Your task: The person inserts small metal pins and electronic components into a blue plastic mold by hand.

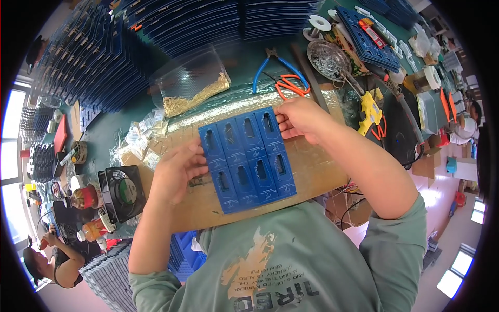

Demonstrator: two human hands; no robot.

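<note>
A blue circuit board panel point(237, 158), divided into several sections with elongated cutouts, lies slightly tilted above the brown cardboard point(306, 179) in front of me. My right hand point(304, 120) grips its upper right corner, thumb on top and fingers curled at the edge. At the left edge, my left hand point(182, 169) has its fingers bent against the panel's side, closed on it. Beyond the panel rests a clear plastic bag point(189, 75) of small gold-coloured metal parts point(197, 96).
Pliers with blue handles point(280, 70) and orange-handled cutters point(291, 83) lie behind my right hand. Rightward are a yellow tool point(370, 113) and a round blackened pan point(328, 60). Stacked blue panels point(202, 21) line the back. A black fan point(122, 192) stands at left; a person point(52, 262) sits beyond.
</note>
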